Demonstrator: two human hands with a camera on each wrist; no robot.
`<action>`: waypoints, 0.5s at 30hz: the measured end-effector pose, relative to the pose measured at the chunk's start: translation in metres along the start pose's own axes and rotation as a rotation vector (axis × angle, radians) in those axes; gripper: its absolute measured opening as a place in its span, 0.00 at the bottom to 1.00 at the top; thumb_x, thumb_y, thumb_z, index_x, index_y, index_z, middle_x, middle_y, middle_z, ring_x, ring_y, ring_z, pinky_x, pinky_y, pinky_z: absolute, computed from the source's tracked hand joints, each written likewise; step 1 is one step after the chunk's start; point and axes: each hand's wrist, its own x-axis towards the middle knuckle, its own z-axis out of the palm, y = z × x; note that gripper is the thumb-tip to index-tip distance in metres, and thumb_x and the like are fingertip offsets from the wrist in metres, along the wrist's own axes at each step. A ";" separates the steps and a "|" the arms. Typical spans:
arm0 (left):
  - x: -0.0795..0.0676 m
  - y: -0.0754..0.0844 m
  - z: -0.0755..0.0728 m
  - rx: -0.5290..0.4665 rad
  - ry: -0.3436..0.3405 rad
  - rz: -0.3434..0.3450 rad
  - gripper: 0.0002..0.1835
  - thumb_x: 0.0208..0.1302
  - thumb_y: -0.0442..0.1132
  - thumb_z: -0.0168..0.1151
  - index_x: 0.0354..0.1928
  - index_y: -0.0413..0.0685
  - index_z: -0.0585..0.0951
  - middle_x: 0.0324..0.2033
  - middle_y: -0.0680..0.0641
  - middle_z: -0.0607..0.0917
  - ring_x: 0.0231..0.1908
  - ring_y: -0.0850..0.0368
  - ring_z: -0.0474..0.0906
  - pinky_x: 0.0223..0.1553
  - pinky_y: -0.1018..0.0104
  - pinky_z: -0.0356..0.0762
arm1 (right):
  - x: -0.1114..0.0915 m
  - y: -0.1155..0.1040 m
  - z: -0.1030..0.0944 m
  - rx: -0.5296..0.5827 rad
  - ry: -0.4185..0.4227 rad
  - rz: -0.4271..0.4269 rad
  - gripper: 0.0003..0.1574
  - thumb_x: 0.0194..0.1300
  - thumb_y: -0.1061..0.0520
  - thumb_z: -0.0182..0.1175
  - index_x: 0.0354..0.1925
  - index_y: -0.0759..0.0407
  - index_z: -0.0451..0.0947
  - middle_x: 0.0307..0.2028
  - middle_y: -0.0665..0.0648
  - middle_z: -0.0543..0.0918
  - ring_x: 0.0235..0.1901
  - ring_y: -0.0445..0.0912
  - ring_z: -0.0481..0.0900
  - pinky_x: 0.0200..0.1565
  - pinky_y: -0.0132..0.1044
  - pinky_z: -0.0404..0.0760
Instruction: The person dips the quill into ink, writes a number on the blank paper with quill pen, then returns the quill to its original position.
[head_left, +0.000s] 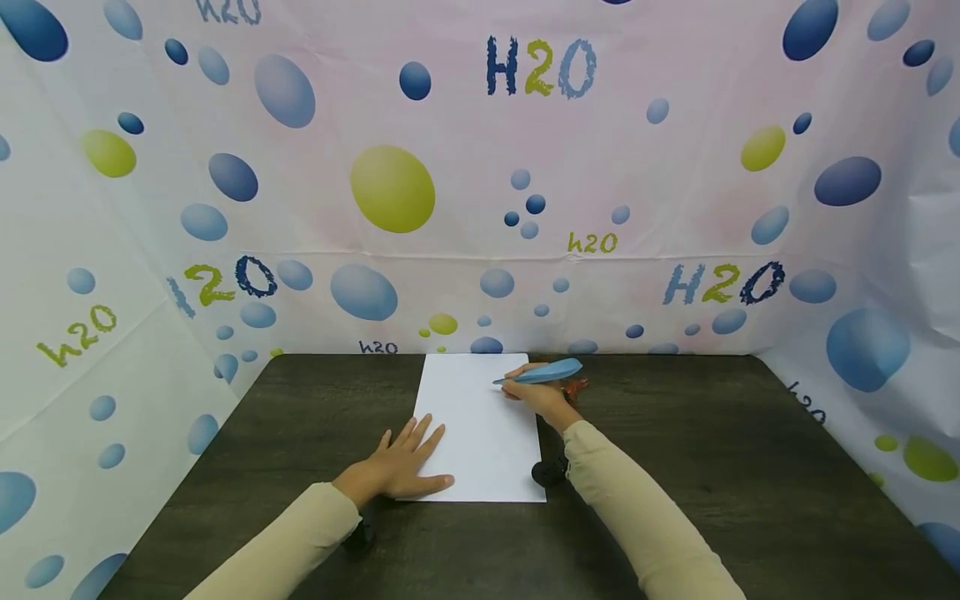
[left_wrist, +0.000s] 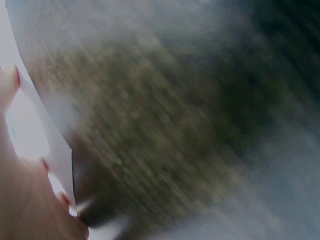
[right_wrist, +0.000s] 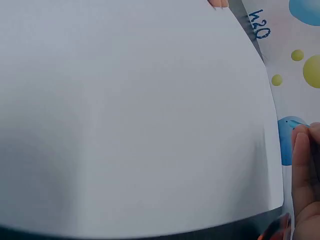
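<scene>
A sheet of white paper (head_left: pixel 480 442) lies upright on the dark table, its far edge at the table's back. My left hand (head_left: pixel 401 467) rests on its lower left part, fingers spread; in the left wrist view that hand (left_wrist: pixel 25 195) shows beside the bright sheet (left_wrist: pixel 57 140). Over the upper right of the paper, my right hand (head_left: pixel 542 402) pinches a blue feather-shaped pen (head_left: pixel 551 372), its thin tip pointing left. The right wrist view shows the pinching fingers (right_wrist: pixel 301 155) at the edge, with a bit of blue between them. The paper (right_wrist: pixel 150 115) bears no visible marks.
A small reddish-orange object (head_left: pixel 575 387) sits just right of my right hand, partly hidden by it. Dark wood tabletop (head_left: pixel 712 450) extends on both sides. A white printed sheet with blue and green dots (head_left: pixel 450 125) hangs behind and around the table.
</scene>
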 end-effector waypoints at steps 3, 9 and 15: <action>0.000 -0.001 0.001 0.000 -0.001 -0.002 0.48 0.63 0.71 0.46 0.76 0.54 0.47 0.76 0.43 0.41 0.74 0.41 0.37 0.66 0.33 0.37 | 0.001 0.000 0.007 0.021 0.027 0.002 0.10 0.55 0.72 0.65 0.37 0.78 0.80 0.34 0.69 0.85 0.28 0.44 0.85 0.36 0.38 0.84; 0.002 -0.001 0.002 0.007 -0.006 -0.002 0.48 0.63 0.72 0.45 0.76 0.55 0.47 0.76 0.44 0.40 0.74 0.42 0.35 0.67 0.34 0.36 | 0.004 0.004 0.015 0.031 0.078 0.028 0.08 0.54 0.72 0.66 0.35 0.76 0.80 0.33 0.64 0.86 0.28 0.45 0.85 0.35 0.37 0.84; 0.002 -0.002 0.001 0.006 -0.007 -0.003 0.48 0.62 0.72 0.45 0.76 0.55 0.47 0.76 0.44 0.40 0.74 0.42 0.35 0.67 0.33 0.36 | 0.006 0.007 0.023 -0.018 0.127 0.064 0.09 0.54 0.71 0.67 0.36 0.74 0.82 0.28 0.60 0.86 0.25 0.42 0.84 0.33 0.34 0.84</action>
